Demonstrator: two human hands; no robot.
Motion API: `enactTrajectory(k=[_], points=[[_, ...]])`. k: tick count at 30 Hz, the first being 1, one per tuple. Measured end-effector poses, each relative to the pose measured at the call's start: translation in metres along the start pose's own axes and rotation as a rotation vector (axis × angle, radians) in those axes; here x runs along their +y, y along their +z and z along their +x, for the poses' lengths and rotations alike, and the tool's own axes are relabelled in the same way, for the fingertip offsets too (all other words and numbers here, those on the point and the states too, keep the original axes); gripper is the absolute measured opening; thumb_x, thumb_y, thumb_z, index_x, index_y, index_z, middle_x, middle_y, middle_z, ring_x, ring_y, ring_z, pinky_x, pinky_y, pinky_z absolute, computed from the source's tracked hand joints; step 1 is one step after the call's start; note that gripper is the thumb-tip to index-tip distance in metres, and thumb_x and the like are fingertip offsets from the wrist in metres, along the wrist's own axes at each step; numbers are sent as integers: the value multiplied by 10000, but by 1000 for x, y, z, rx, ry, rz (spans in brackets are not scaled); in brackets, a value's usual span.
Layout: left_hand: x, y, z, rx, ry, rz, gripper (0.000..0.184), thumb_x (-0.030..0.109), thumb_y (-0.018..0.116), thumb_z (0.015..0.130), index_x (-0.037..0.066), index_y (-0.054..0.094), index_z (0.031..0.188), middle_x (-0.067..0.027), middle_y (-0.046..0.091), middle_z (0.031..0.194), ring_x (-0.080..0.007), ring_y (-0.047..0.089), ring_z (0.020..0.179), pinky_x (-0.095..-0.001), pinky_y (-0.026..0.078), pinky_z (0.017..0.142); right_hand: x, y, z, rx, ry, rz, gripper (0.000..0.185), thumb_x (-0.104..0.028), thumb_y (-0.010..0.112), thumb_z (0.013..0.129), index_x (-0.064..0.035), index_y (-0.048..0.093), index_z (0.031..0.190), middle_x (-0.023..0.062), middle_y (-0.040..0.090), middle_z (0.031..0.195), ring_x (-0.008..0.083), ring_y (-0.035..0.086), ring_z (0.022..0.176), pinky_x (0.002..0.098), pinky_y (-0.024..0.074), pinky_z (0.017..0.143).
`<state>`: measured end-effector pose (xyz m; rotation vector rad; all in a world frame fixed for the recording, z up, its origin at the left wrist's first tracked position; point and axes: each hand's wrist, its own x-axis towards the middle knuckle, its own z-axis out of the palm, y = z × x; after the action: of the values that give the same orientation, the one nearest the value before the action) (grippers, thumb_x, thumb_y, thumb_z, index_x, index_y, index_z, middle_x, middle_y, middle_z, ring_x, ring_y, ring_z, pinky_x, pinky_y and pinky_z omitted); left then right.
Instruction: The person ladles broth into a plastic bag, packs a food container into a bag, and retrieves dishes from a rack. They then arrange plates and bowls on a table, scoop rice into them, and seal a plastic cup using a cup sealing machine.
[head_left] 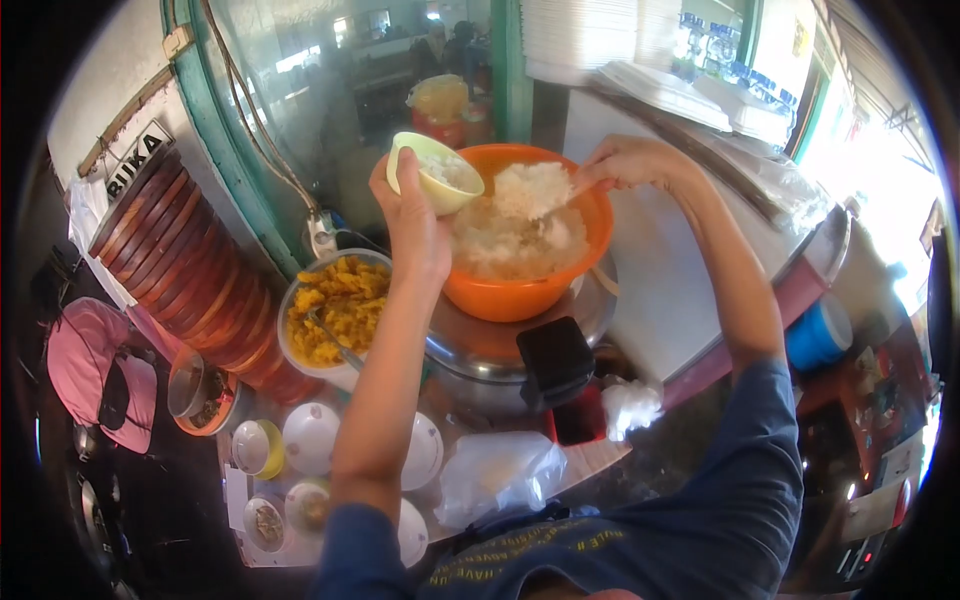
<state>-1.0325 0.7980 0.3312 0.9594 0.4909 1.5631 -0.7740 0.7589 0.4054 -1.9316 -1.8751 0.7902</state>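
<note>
My left hand [412,222] is wrapped round a small pale green bowl [445,199], tilted, with white rice inside. Just right of it is a large orange basin [515,298] of white rice [515,245], resting on the lid of a metal pot [475,350]. Over the basin's right side, my right hand [628,163] is closed on a rice paddle, which bears a big clump of rice [533,190]. Rice and fingers cover most of the paddle, so its shape is hard to make out.
Left of the pot stands a tub of yellow food [340,300] with a spoon in it. Beyond it rises a tall stack of brown woven plates [195,270]. Small plates [310,440] and a plastic bag [500,475] lie below. White foam boxes [580,40] are stacked behind.
</note>
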Motion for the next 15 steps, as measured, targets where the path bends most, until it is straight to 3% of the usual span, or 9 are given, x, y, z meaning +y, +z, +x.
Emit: enactTrajectory(k=[4, 6, 8, 10, 12, 15], points=[[4, 10, -7, -22, -153, -46, 580, 530, 508, 903, 155, 319, 1303, -129, 441, 1272, -307, 492, 1159, -537, 447, 907, -9, -6, -9, 165, -9, -20, 298, -302, 659, 810, -34, 722, 927, -18, 514, 624, 90, 422, 541, 247, 343, 483], [-4, 10, -4, -63, -208, -112, 555, 491, 506, 918, 141, 325, 1308, -134, 442, 1270, -303, 480, 1172, -536, 442, 925, -11, -3, -6, 390, -232, 36, 303, -303, 657, 813, -41, 719, 950, -25, 512, 644, 98, 421, 545, 269, 358, 481], [-6, 14, -7, -103, -263, -179, 529, 452, 504, 933, 127, 331, 1313, -139, 444, 1268, -298, 468, 1185, -536, 436, 943, -19, 9, -7, 410, -227, 3, 292, -283, 621, 835, -50, 713, 985, 24, 573, 672, 124, 484, 579, 301, 407, 527], [-5, 24, -14, -118, -327, -232, 492, 484, 424, 953, 117, 390, 1279, -112, 472, 1267, -285, 498, 1167, -563, 394, 979, -30, 51, -19, 824, -445, -300, 302, -180, 590, 818, -71, 658, 1091, 108, 621, 806, 210, 607, 684, 354, 506, 595], [-8, 28, -13, -150, -331, -241, 531, 507, 410, 947, 103, 393, 1292, -128, 461, 1294, -302, 480, 1194, -560, 397, 984, -48, 88, -33, 831, -401, -657, 462, -117, 589, 803, -87, 540, 1262, 156, 613, 906, 272, 637, 757, 377, 544, 667], [-9, 28, -7, -190, -354, -260, 574, 527, 382, 942, 88, 392, 1312, -143, 449, 1329, -323, 457, 1230, -563, 389, 996, -51, 129, -42, 997, -582, -670, 548, -80, 593, 780, -68, 478, 1315, 143, 591, 908, 272, 635, 752, 352, 540, 642]])
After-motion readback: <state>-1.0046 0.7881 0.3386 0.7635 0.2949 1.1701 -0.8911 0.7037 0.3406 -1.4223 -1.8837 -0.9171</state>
